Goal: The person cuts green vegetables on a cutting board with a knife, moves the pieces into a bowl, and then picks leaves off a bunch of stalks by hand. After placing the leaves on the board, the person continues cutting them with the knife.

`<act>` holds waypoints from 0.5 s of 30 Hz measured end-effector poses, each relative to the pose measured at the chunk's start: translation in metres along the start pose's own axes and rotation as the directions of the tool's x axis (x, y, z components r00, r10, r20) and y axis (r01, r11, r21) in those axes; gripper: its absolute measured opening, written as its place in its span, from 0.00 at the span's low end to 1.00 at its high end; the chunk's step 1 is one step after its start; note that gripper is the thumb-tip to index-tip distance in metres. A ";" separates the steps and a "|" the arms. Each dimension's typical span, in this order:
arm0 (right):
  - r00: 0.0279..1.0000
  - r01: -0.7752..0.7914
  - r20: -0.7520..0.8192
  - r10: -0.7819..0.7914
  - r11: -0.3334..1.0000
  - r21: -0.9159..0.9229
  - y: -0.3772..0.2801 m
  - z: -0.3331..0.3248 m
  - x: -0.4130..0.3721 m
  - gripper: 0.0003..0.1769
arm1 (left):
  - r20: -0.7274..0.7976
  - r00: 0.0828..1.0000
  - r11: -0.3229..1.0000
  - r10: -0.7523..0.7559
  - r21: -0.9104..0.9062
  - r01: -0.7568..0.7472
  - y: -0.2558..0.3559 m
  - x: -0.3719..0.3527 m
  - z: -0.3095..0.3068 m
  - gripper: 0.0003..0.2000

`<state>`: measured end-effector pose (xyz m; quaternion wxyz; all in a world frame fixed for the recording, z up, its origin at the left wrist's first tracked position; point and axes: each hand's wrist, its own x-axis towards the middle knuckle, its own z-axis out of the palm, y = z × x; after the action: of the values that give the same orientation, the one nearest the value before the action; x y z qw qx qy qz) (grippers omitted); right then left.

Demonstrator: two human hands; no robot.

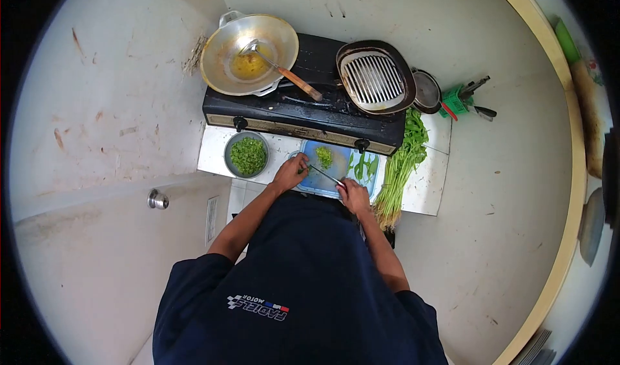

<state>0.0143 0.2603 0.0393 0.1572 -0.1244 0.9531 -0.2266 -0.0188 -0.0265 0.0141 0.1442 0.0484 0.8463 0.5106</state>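
Note:
My right hand point(354, 196) is closed round the handle of a knife point(328, 176), its blade pointing left over a blue cutting board point(316, 183). At the board's left side, near the knife tip, my left hand point(293, 172) has its fingers bent together; a bit of green shows by the fingertips, too small to name. Finely chopped greens point(324, 157) lie in a small heap beyond the blade. Longer green pieces point(363, 166) rest on the right part of the board. Left of my left hand stands a grey bowl point(227, 161) with chopped greens in it.
Behind the board is a black gas stove point(303, 123) with a wok point(216, 68), a ladle point(294, 81) in it, and a grill pan point(405, 74). A bundle of leafy greens point(400, 174) lies right of the board. A green basket point(454, 100) holds utensils by the wall.

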 end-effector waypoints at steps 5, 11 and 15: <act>1.000 0.015 0.024 -0.012 0.993 -0.119 0.015 -0.014 0.028 0.16 | -0.066 0.997 0.999 -0.048 -0.025 0.047 0.006 -0.003 0.000 0.16; 0.999 0.051 0.019 -0.049 0.989 -0.140 0.022 -0.027 0.053 0.18 | -0.065 0.997 0.999 -0.047 -0.001 0.047 0.003 -0.007 0.013 0.16; 0.998 0.056 0.001 -0.056 0.995 -0.088 0.028 -0.016 0.045 0.18 | -0.065 0.997 0.997 -0.038 0.071 0.042 0.019 -0.005 0.018 0.15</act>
<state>-0.0371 0.2769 0.0289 0.1445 -0.1575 0.9585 -0.1888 -0.0097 -0.0033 0.0241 0.1253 0.0202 0.8693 0.4778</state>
